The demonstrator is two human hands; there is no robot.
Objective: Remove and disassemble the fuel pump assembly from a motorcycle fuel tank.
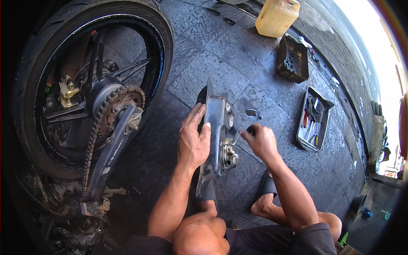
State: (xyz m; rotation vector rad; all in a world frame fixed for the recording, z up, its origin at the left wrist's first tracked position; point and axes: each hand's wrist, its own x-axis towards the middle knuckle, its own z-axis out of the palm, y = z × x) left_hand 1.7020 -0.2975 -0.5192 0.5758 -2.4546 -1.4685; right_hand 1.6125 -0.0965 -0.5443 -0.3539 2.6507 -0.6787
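Observation:
My left hand (194,138) grips the side of a dark grey metal housing (216,110), shaped like a small tank and held upright on its edge, fingers along its upper left part. A silvery round fitting (229,155) with small ports sits on the housing's right face. Just right of that fitting, my right hand (261,140) is closed on a thin metal tool (236,138), which reaches toward the fitting; its fingertips are slightly blurred, and I cannot tell whether the tool touches a fastener.
A motorcycle rear wheel (29,89) with chain and swingarm (119,144) fills the left. At right lie a metal tool tray (306,143) and a black bin (299,74) with small parts. A yellowish jerrycan (276,17) stands behind. My sandalled feet rest on the tiled floor (204,63).

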